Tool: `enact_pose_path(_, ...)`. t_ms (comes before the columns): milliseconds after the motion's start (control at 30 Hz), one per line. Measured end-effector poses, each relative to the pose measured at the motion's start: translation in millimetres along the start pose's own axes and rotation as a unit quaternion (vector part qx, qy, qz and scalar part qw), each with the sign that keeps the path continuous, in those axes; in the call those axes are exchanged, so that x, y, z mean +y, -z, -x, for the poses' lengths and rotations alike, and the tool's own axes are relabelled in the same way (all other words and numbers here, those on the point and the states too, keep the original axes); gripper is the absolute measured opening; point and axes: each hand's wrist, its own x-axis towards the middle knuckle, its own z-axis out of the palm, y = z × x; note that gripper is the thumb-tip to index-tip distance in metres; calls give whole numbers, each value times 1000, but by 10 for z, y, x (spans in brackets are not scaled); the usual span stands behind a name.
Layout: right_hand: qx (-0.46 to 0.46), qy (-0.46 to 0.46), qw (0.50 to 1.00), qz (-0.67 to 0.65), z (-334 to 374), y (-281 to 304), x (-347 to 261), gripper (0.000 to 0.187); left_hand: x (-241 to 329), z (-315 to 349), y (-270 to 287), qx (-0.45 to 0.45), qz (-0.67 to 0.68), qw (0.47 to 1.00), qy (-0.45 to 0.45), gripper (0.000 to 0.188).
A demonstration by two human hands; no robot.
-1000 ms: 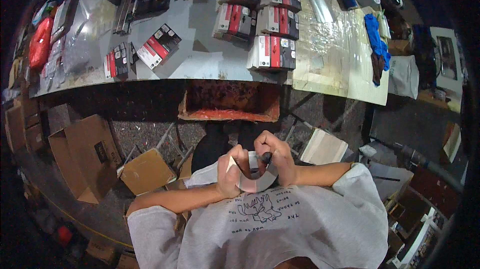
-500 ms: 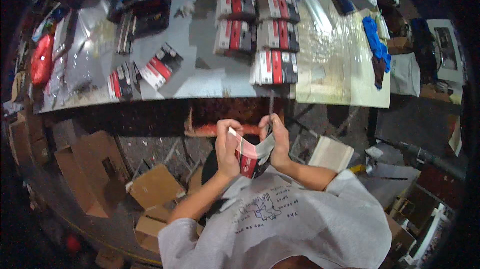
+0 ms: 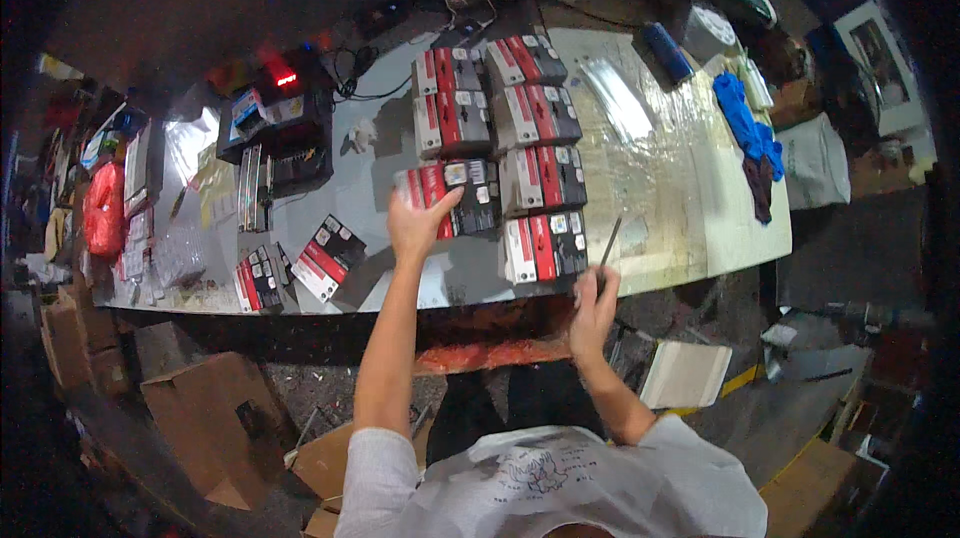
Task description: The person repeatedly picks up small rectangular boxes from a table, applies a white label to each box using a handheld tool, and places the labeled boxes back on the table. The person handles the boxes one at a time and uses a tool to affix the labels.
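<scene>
Fingers of the left hand (image 3: 416, 223) grasp the left end of a red-and-black card stack (image 3: 474, 202) extending rightward on the tabletop (image 3: 458, 276), while the right hand (image 3: 594, 306), farther off, clenches a thin dark rod (image 3: 610, 240).

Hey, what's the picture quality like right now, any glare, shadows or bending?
Head view: harsh glare on the clear plastic, and the display glowing red; head view: shadow left of the boxes; head view: the table bowed along its front edge, corners falling to black.
</scene>
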Motion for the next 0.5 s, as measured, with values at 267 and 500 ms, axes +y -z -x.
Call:
enact_pose_path(267,-147,-43,988,31,443,142,241,18,-334,-521,-628,53,-264,961,63,100)
enact_pose_path(500,-348,59,929,113,332,-986,69,25,-1066,-178,350,386,-139,906,-98,71)
